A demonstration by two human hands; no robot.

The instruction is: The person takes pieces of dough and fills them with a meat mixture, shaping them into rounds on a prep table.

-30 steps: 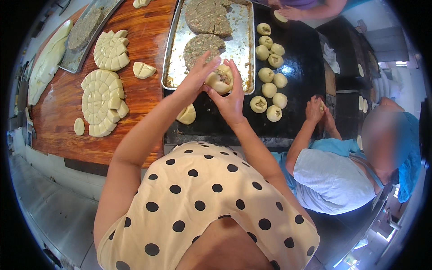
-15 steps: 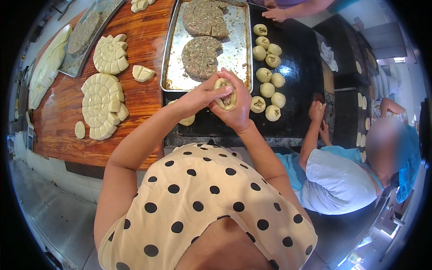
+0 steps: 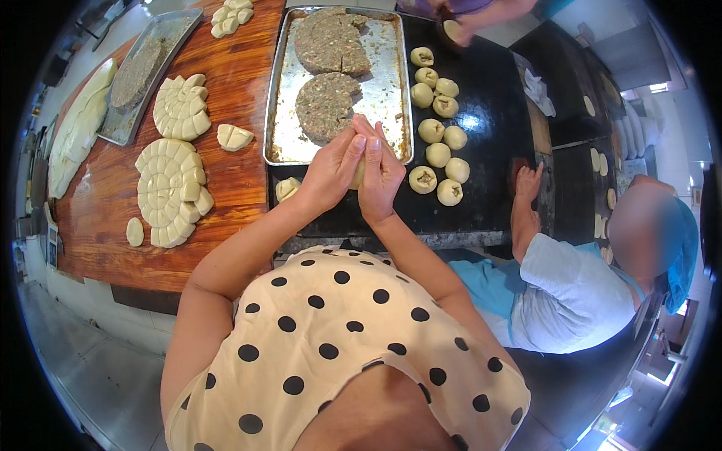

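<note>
My left hand [image 3: 332, 171] and my right hand [image 3: 382, 180] are cupped together around a dough ball [image 3: 359, 176], fingers pressed together at its top. Only a pale strip of the dough shows between the palms, and its opening is hidden. Just beyond my fingers is a metal tray [image 3: 391, 113] with two mounds of minced filling, the near mound [image 3: 322, 109] and the far mound [image 3: 331, 41]. Right of my hands, several filled dough balls [image 3: 438, 155] stand on a black surface, some with gathered, partly open tops. Another dough piece [image 3: 286, 189] lies beside my left wrist.
On the wooden table [image 3: 98, 240] at left are cut dough pieces [image 3: 171, 188], a long dough slab [image 3: 81, 128] and a second filling tray [image 3: 120, 128]. A co-worker's hand [image 3: 529, 182] is at the right edge of the black surface [image 3: 489, 195]. Another person's hand [image 3: 468, 28] holds a pale disc.
My hands have closed over the dough ball, covering the opening and filling seen before. The right co-worker's hand has shifted and opened. The far person's hand has lifted, with a pale disc in it.
</note>
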